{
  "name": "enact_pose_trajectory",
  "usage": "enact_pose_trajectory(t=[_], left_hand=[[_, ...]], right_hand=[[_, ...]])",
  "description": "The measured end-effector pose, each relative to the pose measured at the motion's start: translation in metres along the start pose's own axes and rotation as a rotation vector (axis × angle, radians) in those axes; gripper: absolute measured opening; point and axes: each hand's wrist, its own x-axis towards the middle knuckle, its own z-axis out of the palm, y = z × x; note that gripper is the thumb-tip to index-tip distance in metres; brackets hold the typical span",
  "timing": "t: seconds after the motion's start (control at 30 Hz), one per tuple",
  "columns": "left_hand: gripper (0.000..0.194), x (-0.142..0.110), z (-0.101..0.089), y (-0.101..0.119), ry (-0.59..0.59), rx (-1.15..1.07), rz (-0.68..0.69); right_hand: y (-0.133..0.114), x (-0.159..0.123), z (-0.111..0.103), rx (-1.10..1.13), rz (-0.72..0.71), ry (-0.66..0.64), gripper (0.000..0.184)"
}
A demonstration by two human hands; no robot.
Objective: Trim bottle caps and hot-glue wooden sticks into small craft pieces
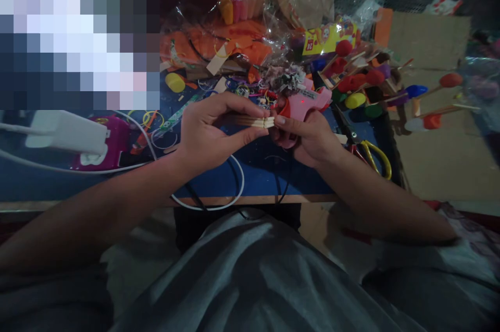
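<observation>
My left hand (pixel 207 126) is closed around a small bundle of thin wooden sticks (pixel 252 122), its thumb below and its fingers above. The stick ends point right and meet the thumb tip of my right hand (pixel 314 136). That hand is also wrapped round a pink glue gun (pixel 307 104) with a small red light on its side. Fingers partly cover the gun's handle, and its nozzle cannot be made out. Just behind the gun lies a crumpled grey tuft (pixel 287 79). Scissors (pixel 369 155) with red and yellow handles lie beside my right wrist.
At the left stand a white charger (pixel 66 134) and a magenta socket block (pixel 113 139); a white cable (pixel 240 181) loops over the blue table's (pixel 258 165) front edge. Coloured balloon-like pieces on sticks (pixel 375 79) crowd the right. Cardboard (pixel 449 149) lies beyond them.
</observation>
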Motion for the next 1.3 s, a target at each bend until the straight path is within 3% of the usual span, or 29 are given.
enact_pose_trajectory(t=[0.07,0.23,0.57,0.9,1.1,1.3], left_hand=[[0.025,0.0,0.0,-0.001,0.009,-0.013,0.044],[0.03,-0.001,0.0,-0.001,0.008,0.043,-0.01],[0.033,0.002,0.001,-0.003,0.018,0.008,-0.075],[0.032,0.004,0.0,-0.008,-0.12,-0.005,-0.13],[0.029,0.002,0.002,-0.01,-0.184,-0.052,-0.119],[0.041,0.005,0.0,-0.014,-0.118,-0.064,-0.141]], right_hand=[[-0.001,0.0,0.0,-0.005,-0.003,-0.002,0.065],[-0.003,0.0,0.001,-0.01,0.009,0.035,0.07],[-0.004,0.0,0.001,-0.098,-0.124,0.157,0.058],[-0.004,-0.004,0.0,-0.097,-0.227,0.045,0.048],[-0.01,-0.006,0.007,0.006,-0.217,0.116,0.058],[-0.006,-0.004,0.001,-0.126,-0.219,0.134,0.054]])
